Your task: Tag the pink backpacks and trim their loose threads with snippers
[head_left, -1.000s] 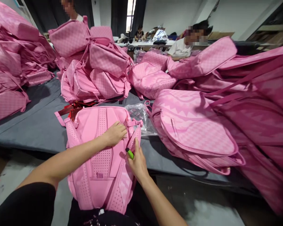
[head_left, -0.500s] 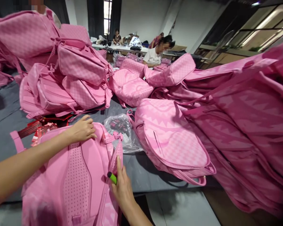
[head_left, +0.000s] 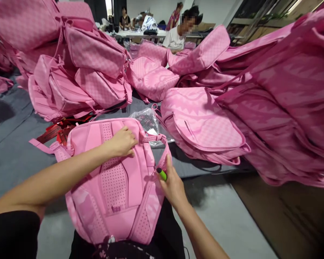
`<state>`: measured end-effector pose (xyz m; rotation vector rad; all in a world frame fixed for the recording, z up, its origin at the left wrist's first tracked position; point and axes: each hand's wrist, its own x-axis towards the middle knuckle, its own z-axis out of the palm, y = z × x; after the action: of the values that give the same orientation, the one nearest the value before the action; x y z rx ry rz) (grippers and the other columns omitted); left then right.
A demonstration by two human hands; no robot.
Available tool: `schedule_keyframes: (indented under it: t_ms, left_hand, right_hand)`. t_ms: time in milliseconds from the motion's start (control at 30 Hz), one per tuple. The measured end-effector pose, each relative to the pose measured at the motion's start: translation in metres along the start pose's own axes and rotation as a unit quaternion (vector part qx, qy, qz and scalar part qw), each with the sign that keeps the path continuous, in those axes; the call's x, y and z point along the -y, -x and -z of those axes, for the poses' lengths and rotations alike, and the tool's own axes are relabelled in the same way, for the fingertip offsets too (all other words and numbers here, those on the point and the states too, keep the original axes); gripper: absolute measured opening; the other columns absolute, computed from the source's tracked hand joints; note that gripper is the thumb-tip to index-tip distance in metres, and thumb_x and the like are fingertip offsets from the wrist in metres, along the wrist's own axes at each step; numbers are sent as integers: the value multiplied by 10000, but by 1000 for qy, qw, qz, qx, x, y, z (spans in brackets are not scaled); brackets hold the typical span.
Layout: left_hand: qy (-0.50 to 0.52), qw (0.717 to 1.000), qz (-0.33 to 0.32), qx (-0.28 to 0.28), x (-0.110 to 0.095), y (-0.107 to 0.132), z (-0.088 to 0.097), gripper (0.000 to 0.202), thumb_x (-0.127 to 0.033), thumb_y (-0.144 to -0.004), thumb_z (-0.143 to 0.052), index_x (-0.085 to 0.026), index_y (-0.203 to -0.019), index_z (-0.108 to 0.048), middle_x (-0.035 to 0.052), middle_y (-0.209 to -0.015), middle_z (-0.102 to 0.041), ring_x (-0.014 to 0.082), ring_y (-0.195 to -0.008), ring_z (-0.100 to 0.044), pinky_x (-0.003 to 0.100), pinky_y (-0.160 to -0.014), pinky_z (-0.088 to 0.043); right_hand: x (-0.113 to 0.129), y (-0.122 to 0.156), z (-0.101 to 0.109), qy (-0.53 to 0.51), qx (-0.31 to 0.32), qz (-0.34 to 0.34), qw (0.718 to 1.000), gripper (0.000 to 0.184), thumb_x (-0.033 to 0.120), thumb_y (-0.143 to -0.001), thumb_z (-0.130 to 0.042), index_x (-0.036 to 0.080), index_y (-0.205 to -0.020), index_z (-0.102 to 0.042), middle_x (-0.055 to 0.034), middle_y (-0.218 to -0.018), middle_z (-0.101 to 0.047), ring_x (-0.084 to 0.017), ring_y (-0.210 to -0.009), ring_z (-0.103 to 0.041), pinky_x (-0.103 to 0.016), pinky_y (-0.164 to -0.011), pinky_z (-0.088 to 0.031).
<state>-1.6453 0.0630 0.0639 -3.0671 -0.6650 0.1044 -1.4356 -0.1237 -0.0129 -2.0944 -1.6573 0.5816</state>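
Observation:
A pink backpack lies back-panel up at the table's front edge, its lower end hanging over my lap. My left hand presses down on its upper back panel, fingers curled against the fabric. My right hand is closed around a small green lighter-like tool and rests against the backpack's right shoulder strap.
Heaps of pink backpacks cover the grey table behind and to the right. A clear plastic bag and red tags lie just beyond the backpack. A seated person works at a far table. Bare floor lies at lower right.
The view swung left and back. My left hand shifted along the top of the back panel; my right hand stayed on the right strap holding the green tool.

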Motion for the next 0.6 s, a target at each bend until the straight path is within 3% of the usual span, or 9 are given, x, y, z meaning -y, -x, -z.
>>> schedule_keyframes:
  t_ms: [100, 167, 233, 267, 367, 433, 467, 533, 600]
  left_hand:
    - [37, 999, 27, -3, -16, 7, -7, 307, -413, -738, -782, -151, -879, -708, 75, -890, -730, 246, -893, -623, 385, -834, -317]
    - [63, 997, 36, -24, -23, 14, -15, 248, -355, -761, -762, -155, -896, -708, 67, -888, -731, 233, -889, -626, 378, -834, -311]
    - [75, 995, 43, -47, -28, 20, -21, 201, -317, -786, -735, -149, -892, -704, 68, -882, -728, 224, -875, -626, 374, -829, -309]
    - [79, 994, 44, -55, -29, 23, -23, 193, -313, -793, -727, -144, -883, -701, 72, -878, -727, 224, -867, -625, 372, -823, -309]
    - [99, 992, 45, -66, -27, 26, -25, 166, -309, -816, -703, -146, -849, -698, 71, -856, -728, 216, -828, -624, 366, -797, -313]
    - [115, 990, 44, -63, -24, 27, -25, 146, -300, -847, -674, -156, -832, -695, 59, -836, -726, 204, -797, -622, 361, -785, -317]
    - [117, 990, 42, -61, -22, 27, -25, 141, -295, -854, -671, -158, -831, -692, 56, -838, -726, 201, -800, -623, 358, -788, -320]
    - [113, 992, 26, -59, -19, 28, -26, 147, -297, -826, -713, -154, -829, -682, 55, -850, -725, 204, -830, -627, 352, -805, -326]
    - [108, 992, 11, -61, -20, 27, -27, 210, -320, -767, -778, -151, -831, -671, 55, -858, -725, 213, -855, -627, 351, -830, -330]
  right_hand:
    - [3, 10, 41, 63, 72, -83, 992, 739, 476, -913, -470, 156, -1550, -276, -130, -965, -699, -316, -831, -680, -398, -666, -507]
    - [23, 14, 69, 31, -10, -90, 995, 720, 563, -889, -499, 168, -1483, -402, -122, -935, -700, -291, -812, -674, -373, -650, -500]
    - [57, 14, 84, -120, -117, -26, 986, 734, 690, -873, -468, 186, -1407, -470, -108, -949, -687, -236, -772, -658, -323, -609, -495]
    - [77, 12, 83, -219, -118, 11, 968, 751, 757, -866, -416, 191, -1351, -507, -83, -884, -676, -204, -704, -640, -292, -560, -480]
    - [123, 0, 47, -432, 44, 38, 900, 814, 872, -823, -263, 178, -1026, -637, 34, -542, -494, -116, -414, -455, -220, -388, -346]
    - [128, -9, 7, -505, 41, 9, 862, 745, 839, -847, -293, 178, -909, -633, 53, -508, -462, -94, -378, -398, -208, -371, -319]
    - [122, -11, -12, -517, 29, -6, 856, 670, 791, -865, -360, 179, -889, -632, 50, -513, -487, -98, -392, -427, -210, -387, -348]
    - [97, -9, -38, -484, 27, -32, 874, 497, 667, -849, -551, 180, -882, -646, 29, -572, -575, -118, -459, -523, -231, -447, -431]
    - [68, -2, -45, -418, -3, -42, 907, 386, 548, -788, -690, 177, -894, -673, -12, -701, -666, -147, -571, -609, -267, -539, -502]
